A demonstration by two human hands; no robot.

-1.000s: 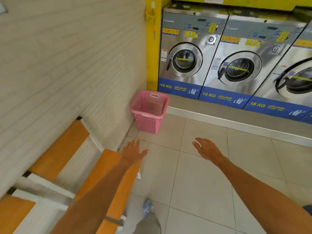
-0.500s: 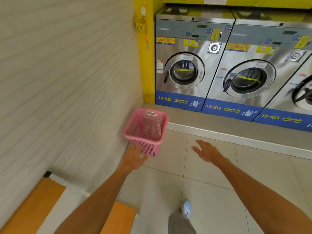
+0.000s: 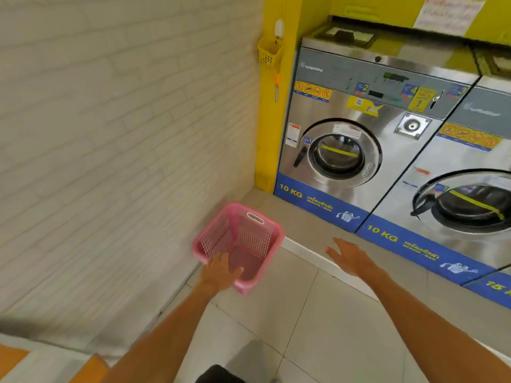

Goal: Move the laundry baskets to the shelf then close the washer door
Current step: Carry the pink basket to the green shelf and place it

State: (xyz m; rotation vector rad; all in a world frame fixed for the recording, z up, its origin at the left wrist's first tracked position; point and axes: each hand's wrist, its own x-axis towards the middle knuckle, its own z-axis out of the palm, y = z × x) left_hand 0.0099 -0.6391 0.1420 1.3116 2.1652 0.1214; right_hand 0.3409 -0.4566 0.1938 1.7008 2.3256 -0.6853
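An empty pink laundry basket stands on the tiled floor in the corner, beside the brick wall and below the washers' step. My left hand reaches over its near rim with the fingers spread, holding nothing. My right hand hovers open to the right of the basket, above the step's edge. Two 10 KG front-load washers stand behind: the left washer's door looks shut, and the second washer's door also appears shut. No shelf is in view.
A raised grey step runs along the washers' base. A small yellow basket hangs on the yellow pillar. An orange-and-white bench shows at the bottom left. A third washer's 15 KG label is cut off at right.
I have walked closer to the corner; the basket and washers look larger. My left hand went from short of the basket to over its near rim. The right hand stayed open alongside.
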